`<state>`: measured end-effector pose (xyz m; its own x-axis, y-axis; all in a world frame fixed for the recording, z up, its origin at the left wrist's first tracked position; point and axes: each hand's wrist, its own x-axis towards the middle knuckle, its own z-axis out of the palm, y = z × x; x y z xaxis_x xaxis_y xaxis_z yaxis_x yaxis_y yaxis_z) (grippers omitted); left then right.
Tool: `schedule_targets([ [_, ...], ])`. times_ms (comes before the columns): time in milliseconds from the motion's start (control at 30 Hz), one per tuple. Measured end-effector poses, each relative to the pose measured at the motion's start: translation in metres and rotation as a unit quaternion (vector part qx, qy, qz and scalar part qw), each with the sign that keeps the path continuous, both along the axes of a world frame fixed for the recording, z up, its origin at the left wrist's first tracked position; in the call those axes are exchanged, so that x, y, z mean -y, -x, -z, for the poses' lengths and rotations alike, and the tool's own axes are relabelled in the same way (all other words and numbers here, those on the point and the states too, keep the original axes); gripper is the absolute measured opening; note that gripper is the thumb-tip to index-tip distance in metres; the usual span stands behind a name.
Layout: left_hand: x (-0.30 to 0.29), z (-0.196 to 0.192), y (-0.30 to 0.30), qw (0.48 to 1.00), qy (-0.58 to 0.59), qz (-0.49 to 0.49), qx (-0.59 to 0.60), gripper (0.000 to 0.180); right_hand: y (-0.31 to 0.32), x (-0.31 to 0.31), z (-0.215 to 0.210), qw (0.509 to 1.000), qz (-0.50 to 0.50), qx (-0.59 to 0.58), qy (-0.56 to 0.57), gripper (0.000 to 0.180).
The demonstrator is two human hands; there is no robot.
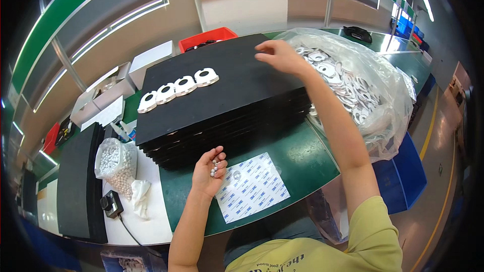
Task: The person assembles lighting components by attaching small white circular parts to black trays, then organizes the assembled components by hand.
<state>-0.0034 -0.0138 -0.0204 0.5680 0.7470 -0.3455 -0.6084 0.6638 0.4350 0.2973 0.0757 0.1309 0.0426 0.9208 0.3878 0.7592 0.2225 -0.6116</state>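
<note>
My left hand [208, 171] is cupped palm up in front of the black stack, its fingers curled round several small white balls [215, 167]. Over the far right part of the stack, my right hand [280, 56] reaches in with thumb and forefinger apart; I see nothing between them. The stack of flat black boards [237, 78] stands on the green table [302, 153]. Along its left part lie several white rounded pieces with round holes [185, 85] in a slanting row. A white sheet with blue print [254, 186] lies beside my left hand.
At right, a large clear plastic bag [393, 116] holds many flat white ring-shaped pieces. A bag of white balls [117, 163], a small black device with a cable [111, 204] and more black boards [80, 186] stand at left. A red bin [209, 36] is behind; a blue bin [403, 171] is lower right.
</note>
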Motion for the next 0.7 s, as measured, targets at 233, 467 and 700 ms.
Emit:
schedule_targets([
  [233,0.009,-0.004,-0.019,1.000,-0.003,0.008,-0.009,0.016,-0.092,0.095,-0.025,0.978,0.014,0.091,0.188,0.084],
  [467,0.014,-0.005,-0.023,1.000,0.002,0.001,-0.021,0.016,-0.103,0.086,-0.018,0.951,-0.018,0.154,0.268,0.105],
  [700,0.006,-0.002,0.005,1.000,0.003,-0.009,-0.009,0.015,-0.078,0.075,-0.011,0.945,-0.015,0.239,0.225,0.107],
])
